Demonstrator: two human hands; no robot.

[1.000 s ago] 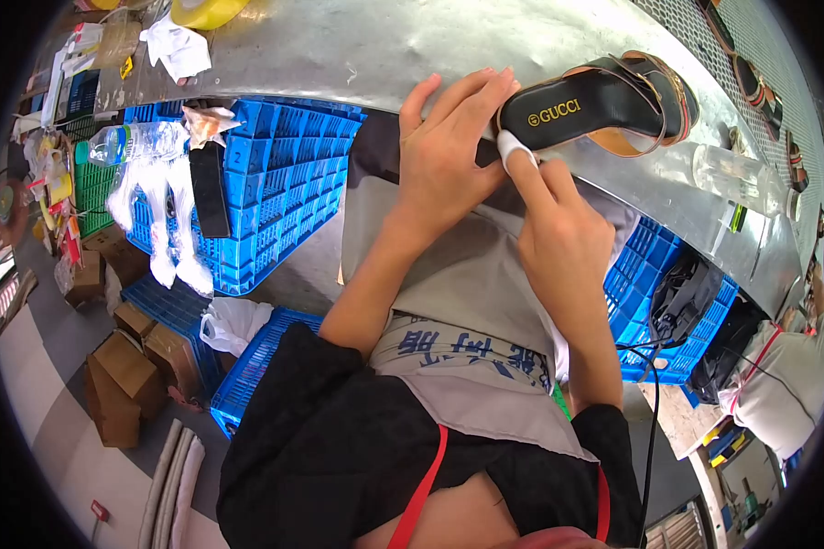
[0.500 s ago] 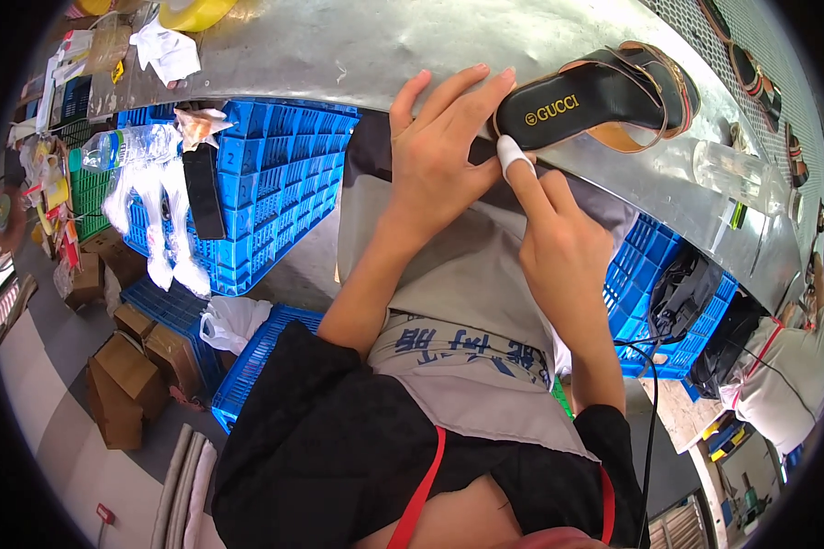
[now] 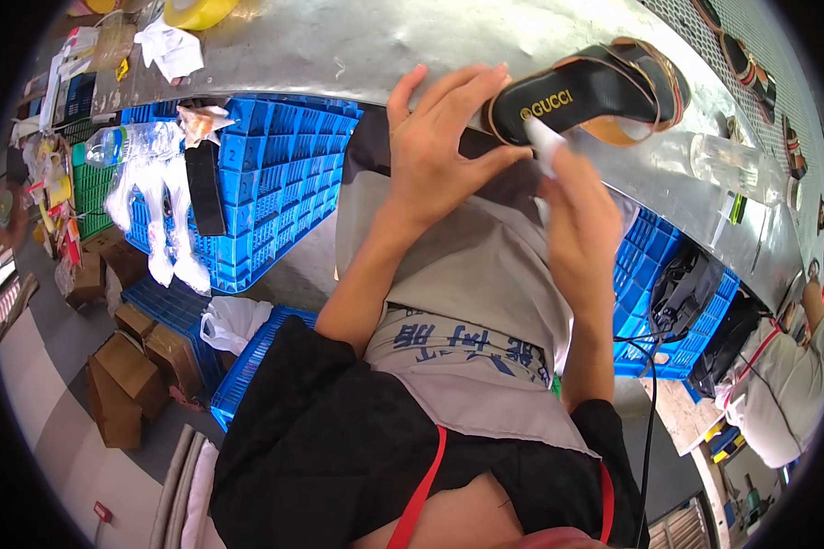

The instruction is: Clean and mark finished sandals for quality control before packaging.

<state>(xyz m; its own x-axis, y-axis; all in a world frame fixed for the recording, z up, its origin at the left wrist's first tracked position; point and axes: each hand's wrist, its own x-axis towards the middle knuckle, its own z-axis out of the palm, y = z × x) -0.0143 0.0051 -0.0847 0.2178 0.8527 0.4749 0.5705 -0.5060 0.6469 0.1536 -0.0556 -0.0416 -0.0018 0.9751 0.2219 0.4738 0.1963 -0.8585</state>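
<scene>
A sandal (image 3: 563, 96) with a black insole, gold lettering and thin straps lies on the metal bench, its heel end towards me. At the heel, my left hand (image 3: 435, 146) steadies it, the thumb along the near edge and the fingers at the far side. My right hand (image 3: 581, 215) is smeared by motion. A white finger cover (image 3: 545, 142) on one of its fingers is over the insole by the heel. Whether the other fingers of that hand hold anything is hidden by the blur.
The metal bench (image 3: 339, 55) carries a clear plastic bottle (image 3: 732, 165), crumpled white paper (image 3: 169, 50) and a yellow tape roll (image 3: 201, 11). More sandals (image 3: 749, 69) line a mesh surface at far right. Blue crates (image 3: 275, 183) stand below. Another person's sleeve (image 3: 778, 393) shows at right.
My right hand has moved a little up and right, from the sandal's heel edge onto the insole. The sandal has shifted slightly left, and my left hand stays at its heel.
</scene>
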